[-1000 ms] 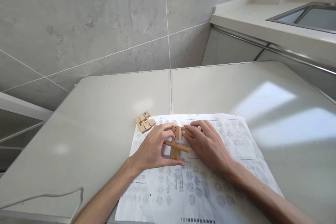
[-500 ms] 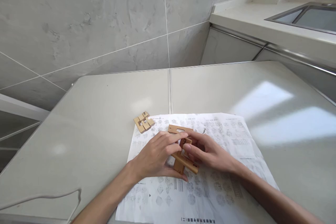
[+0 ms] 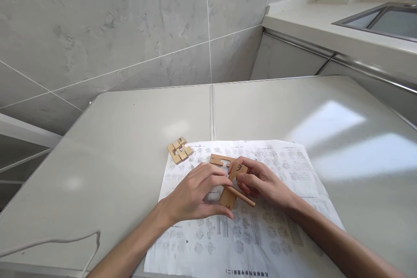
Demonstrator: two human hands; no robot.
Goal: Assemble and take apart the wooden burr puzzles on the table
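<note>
Between the left hand and the right hand, a broad, flat brown wooden piece with dark markings is held tilted over a white printed paper sheet. The left hand grasps it between thumb and fingers, fingertips at a slim brown wooden rod crossing it; the right hand pinches its upper end. Risk, as judged: a loose crossing joint or uneven pinch could let the rod slide or twist out. A notched, flat brown wooden piece beyond the fingers could be knocked, and the loose sheet dragged askew. Farther out, a pale wooden block cluster sits at the sheet's corner, on the glossy pale-grey worktop. Container: possibly a metal-framed grey sink; its contents cannot be made out.
</note>
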